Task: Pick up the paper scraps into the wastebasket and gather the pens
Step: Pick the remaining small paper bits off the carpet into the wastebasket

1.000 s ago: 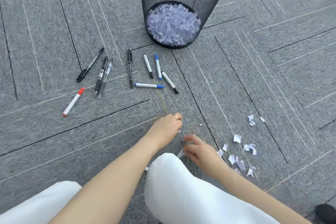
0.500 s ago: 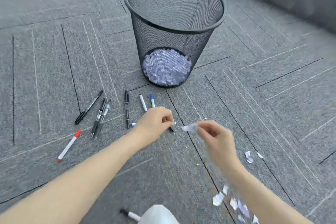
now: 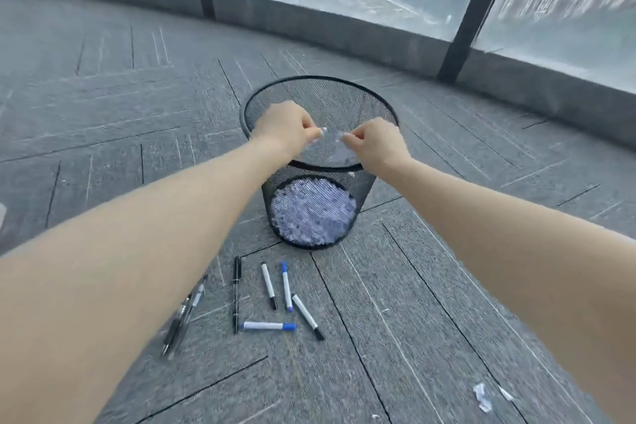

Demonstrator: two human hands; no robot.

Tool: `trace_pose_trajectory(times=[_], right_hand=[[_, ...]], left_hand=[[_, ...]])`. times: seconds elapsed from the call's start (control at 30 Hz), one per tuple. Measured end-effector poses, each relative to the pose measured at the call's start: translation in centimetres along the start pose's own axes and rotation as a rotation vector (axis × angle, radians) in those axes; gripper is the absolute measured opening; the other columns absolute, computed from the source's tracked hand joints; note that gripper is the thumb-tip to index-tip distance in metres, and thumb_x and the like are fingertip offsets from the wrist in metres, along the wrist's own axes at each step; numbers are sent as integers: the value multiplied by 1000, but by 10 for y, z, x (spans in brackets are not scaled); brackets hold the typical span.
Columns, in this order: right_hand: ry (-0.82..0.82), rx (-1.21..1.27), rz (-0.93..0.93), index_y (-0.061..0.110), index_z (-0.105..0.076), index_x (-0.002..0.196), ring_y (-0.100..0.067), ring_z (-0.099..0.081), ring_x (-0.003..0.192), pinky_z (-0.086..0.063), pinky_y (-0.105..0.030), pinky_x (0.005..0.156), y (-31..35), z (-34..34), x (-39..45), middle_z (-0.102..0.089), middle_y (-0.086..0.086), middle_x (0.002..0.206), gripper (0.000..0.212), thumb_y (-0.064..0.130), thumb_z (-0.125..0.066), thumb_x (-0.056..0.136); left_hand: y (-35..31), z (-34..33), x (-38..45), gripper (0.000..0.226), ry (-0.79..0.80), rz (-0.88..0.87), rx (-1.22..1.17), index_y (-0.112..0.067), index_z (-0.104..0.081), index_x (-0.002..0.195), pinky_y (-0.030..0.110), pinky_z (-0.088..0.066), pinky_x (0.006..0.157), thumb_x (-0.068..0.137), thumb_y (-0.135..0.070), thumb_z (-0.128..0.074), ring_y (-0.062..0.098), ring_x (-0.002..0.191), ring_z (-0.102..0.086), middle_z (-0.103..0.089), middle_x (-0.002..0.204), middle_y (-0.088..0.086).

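A black mesh wastebasket (image 3: 373, 179) stands on the grey carpet with white paper scraps heaped in its bottom. Both my hands are over its open mouth. My left hand (image 3: 284, 129) pinches a small paper scrap (image 3: 318, 138) at its fingertips. My right hand (image 3: 373, 143) pinches another scrap (image 3: 339, 136), and a blurred scrap (image 3: 339, 157) hangs in the air just below it inside the rim. Several pens lie in front of the basket: a black pen (image 3: 236, 293), white markers with black caps (image 3: 268, 285) (image 3: 307, 316), blue-capped markers (image 3: 286, 286) (image 3: 267, 326), and dark pens (image 3: 184, 318) partly hidden by my left forearm.
A few paper scraps (image 3: 481, 396) lie on the carpet at the lower right. A low grey wall (image 3: 309, 22) with tall windows and dark pillars (image 3: 471, 10) runs behind the basket. Open carpet spreads to the left and right.
Both hands rose from the floor by my knees and moved forward over the basket's mouth, carrying scraps. The view tilted up, showing the windows.
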State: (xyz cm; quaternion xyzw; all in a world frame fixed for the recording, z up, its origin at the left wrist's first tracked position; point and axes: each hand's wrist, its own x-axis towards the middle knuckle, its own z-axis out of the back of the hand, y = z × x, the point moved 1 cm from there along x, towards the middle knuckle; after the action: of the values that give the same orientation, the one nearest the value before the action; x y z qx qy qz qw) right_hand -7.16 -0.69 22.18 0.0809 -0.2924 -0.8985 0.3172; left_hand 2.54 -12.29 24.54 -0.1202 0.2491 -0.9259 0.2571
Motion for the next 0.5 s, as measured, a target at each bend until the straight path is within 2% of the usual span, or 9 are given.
trace_pose_trajectory(times=[0.03, 0.07, 0.1, 0.13, 0.2, 0.27, 0.33, 0.4, 0.5], right_hand=[[-5, -30, -8, 16, -55, 55, -9, -46, 50, -35, -42, 97, 0, -2, -1, -49, 5, 50, 44, 39, -49, 92], [-7, -48, -22, 17, -59, 61, -11, -54, 61, -15, -55, 109, 0, -3, -1, -56, 4, 57, 41, 41, -48, 92], [-8, -65, -38, 19, -66, 72, -13, -60, 77, 0, -61, 109, 1, -2, -2, -64, 5, 69, 34, 40, -49, 92], [-8, -76, -52, 23, -68, 82, -14, -60, 93, 6, -63, 107, 0, -1, -3, -68, 6, 83, 25, 38, -51, 91], [2, -43, -80, 28, -64, 77, -17, -56, 107, 7, -65, 107, -4, 3, -1, -68, 8, 94, 15, 28, -56, 89], [4, -12, -99, 29, -59, 69, -17, -56, 106, 3, -64, 108, -6, 4, -1, -65, 9, 88, 19, 25, -59, 87], [-3, -13, -94, 28, -64, 72, -16, -56, 99, 2, -63, 109, -7, 2, 0, -64, 9, 81, 14, 30, -61, 86], [-10, -22, -90, 26, -69, 77, -15, -56, 91, 1, -62, 110, -7, -1, 0, -63, 8, 74, 16, 37, -60, 85], [-34, -23, -76, 23, -69, 77, -16, -57, 94, 0, -63, 109, -9, -3, 1, -67, 6, 81, 20, 39, -60, 84]], left_hand=[[3, -6, 1, 31, 55, 36, 19, -11, -73, 87, 33, -47, 75, 89, -38, -57, 23, 77, -60, -68, 76, 1], [5, -10, 1, 33, 103, 68, 59, -12, -72, 85, 34, -47, 77, 90, -40, -55, 26, 78, -61, -64, 72, -2], [6, -14, 1, 31, 136, 95, 104, -14, -71, 82, 37, -47, 84, 90, -40, -54, 29, 86, -62, -64, 74, -2], [6, -17, 2, 23, 149, 113, 139, -19, -68, 80, 41, -44, 93, 90, -37, -56, 28, 96, -61, -66, 84, -2], [6, -19, 5, 5, 144, 145, 154, -27, -66, 84, 44, -39, 101, 87, -26, -62, 24, 107, -57, -66, 107, -2], [7, -20, 7, 3, 151, 180, 131, -24, -64, 83, 44, -41, 100, 83, -24, -67, 25, 106, -57, -65, 109, 2], [8, -22, 11, 24, 161, 199, 159, -15, -66, 87, 44, -44, 97, 81, -38, -67, 28, 103, -59, -66, 105, 10], [9, -25, 13, 51, 155, 224, 231, -8, -66, 100, 44, -45, 94, 83, -55, -57, 32, 102, -60, -65, 105, 17], [12, -28, 17, 48, 151, 247, 214, -9, -65, 106, 48, -43, 97, 89, -50, -49, 33, 105, -59, -65, 109, 14]])
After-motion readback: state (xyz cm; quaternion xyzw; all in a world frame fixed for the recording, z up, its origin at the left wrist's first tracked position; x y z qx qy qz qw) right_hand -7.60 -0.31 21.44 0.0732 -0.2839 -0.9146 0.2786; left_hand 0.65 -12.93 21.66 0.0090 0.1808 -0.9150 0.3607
